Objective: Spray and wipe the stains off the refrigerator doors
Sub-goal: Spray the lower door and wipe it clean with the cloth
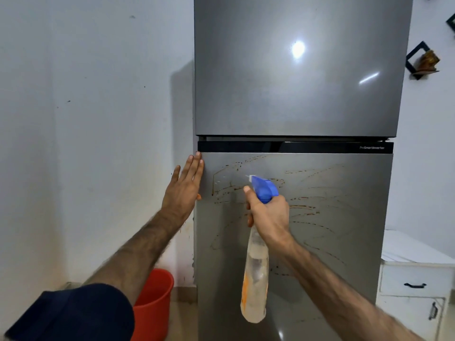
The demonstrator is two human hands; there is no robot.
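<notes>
Reddish-brown smeared stains streak the grey steel lower refrigerator door at frame centre, where the right hand grips a clear spray bottle with blue trigger head, while the left hand, fingers straight, presses the door's left edge above a red plastic bucket.

Both bare forearms are reaching up from the bottom of the frame. The left arm, a dark sleeve bunching at lower left, is angling toward mid-frame, and the left hand is lying flat with fingers straight and together, pointing upward, thumb spreading out to the left. The right arm is coming in from the lower right corner, wrist bending, and the right hand is curling tight just right of centre, knuckles facing the camera, index finger stretching forward and up.
</notes>
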